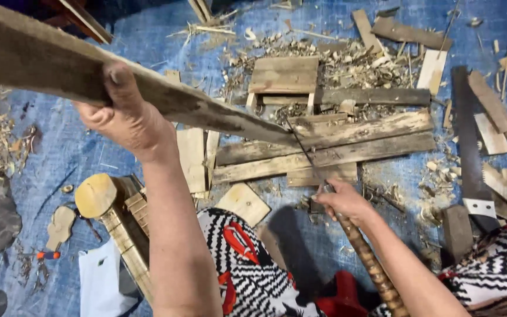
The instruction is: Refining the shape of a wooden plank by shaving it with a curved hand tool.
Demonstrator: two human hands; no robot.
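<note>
Head view shows two bare arms over a blue floor mat (347,35) full of wood bits and shavings. The left hand (125,114) is wrapped tight around a long grey plank (42,61), thumb on top. The plank is lifted up. Its long line runs from the top left corner down to the right, and its pointed end comes low over some flat boards (335,149) lying on the mat. The right hand (342,199) is closed around the handle of a thin metal tool (303,149). The handle has a ridged, bumpy grip that runs back under the arm. The thin blade points up and to the left, and its tip sits right at the low end of the plank. So the right hand is nearer to that end, and the left hand holds the plank farther up. A saw (467,147) lies off to the right, well apart from both hands.
</note>
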